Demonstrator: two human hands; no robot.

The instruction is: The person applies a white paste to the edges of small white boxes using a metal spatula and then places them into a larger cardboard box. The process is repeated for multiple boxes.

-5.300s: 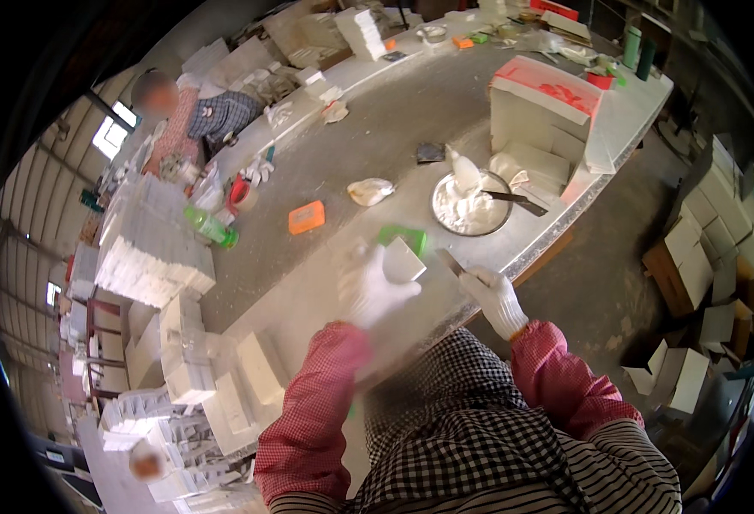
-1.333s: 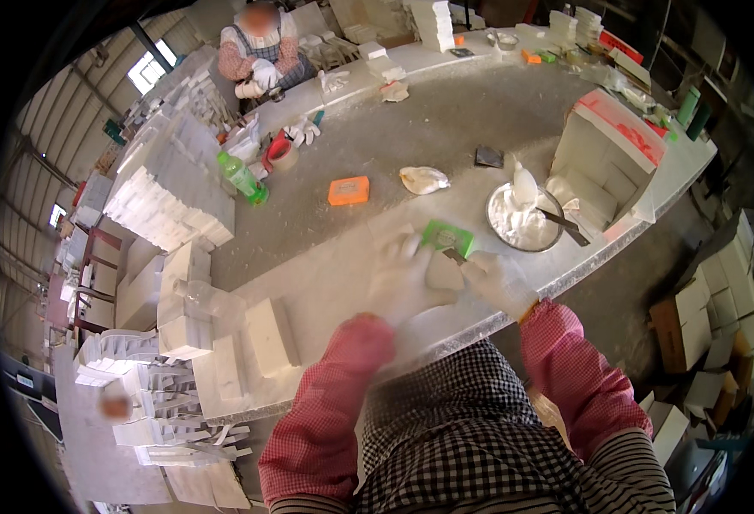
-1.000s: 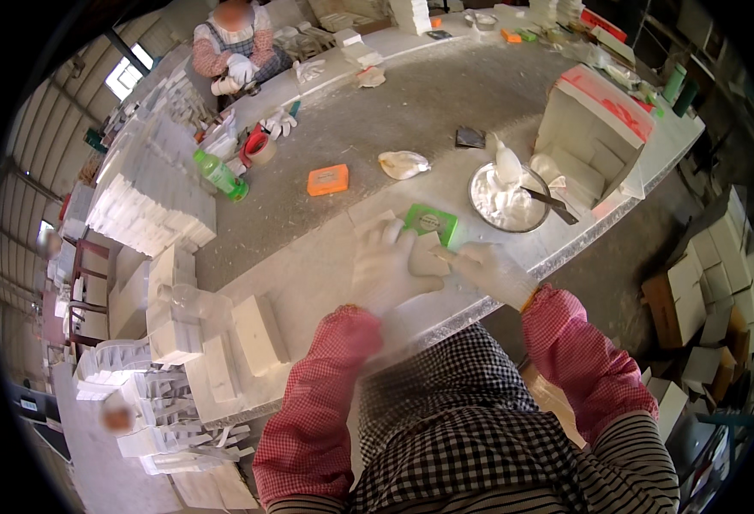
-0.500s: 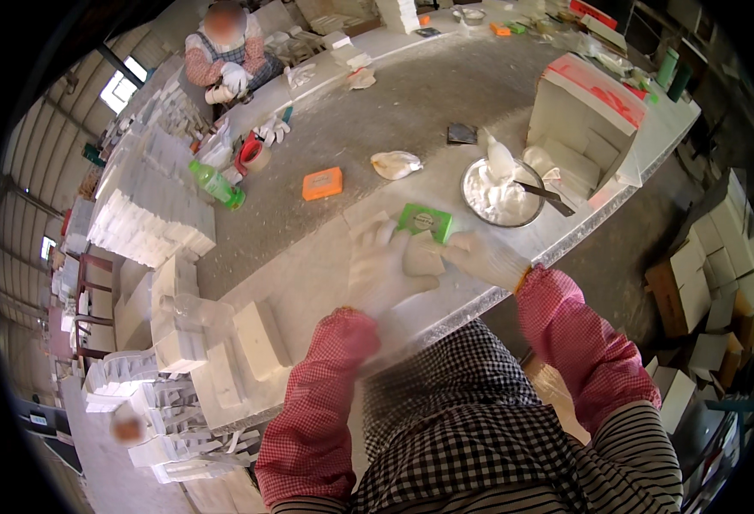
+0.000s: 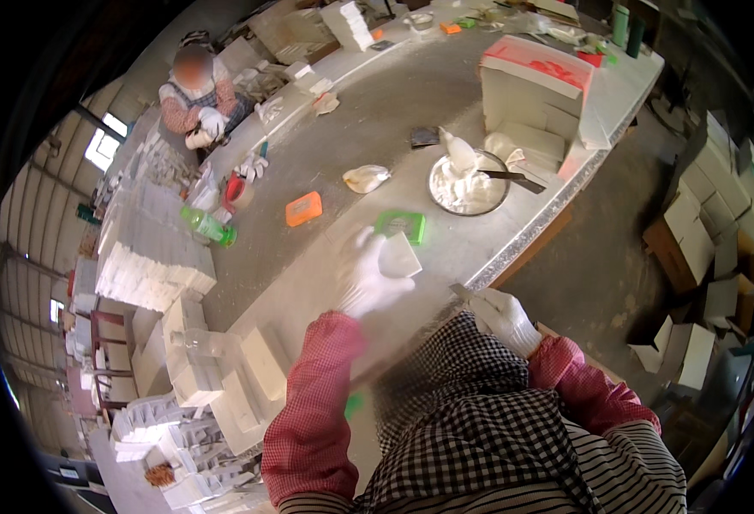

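Note:
My left hand [image 5: 367, 287], in a white glove, is closed around a flat, white, square-edged piece [image 5: 403, 256] above the table. A green packet [image 5: 415, 227] lies just beyond it. At the table's front edge, close to my apron, my gloved right hand [image 5: 503, 317] has its fingers closed on a thin flat piece [image 5: 463, 294], whose kind I cannot make out. To the right, a metal-rimmed bowl [image 5: 435, 199] contains white paste [image 5: 464, 194]. A dark-handled spatula [image 5: 518, 179] rests across its rim, and a white cone-shaped bag [image 5: 457, 151] leans in it.
An orange packet [image 5: 303, 209] and a pale crumpled item [image 5: 366, 178] lie farther back. Left are a green bottle [image 5: 206, 224], stacked white slabs [image 5: 150, 257] and pale blocks [image 5: 261, 364]. An open carton [image 5: 531, 98] stands right. Another person [image 5: 201, 98] sits across the table.
My hands have parted. The right hand has moved back toward my body at the table's edge. My left hand stays over the table with the white piece. The view has shifted slightly.

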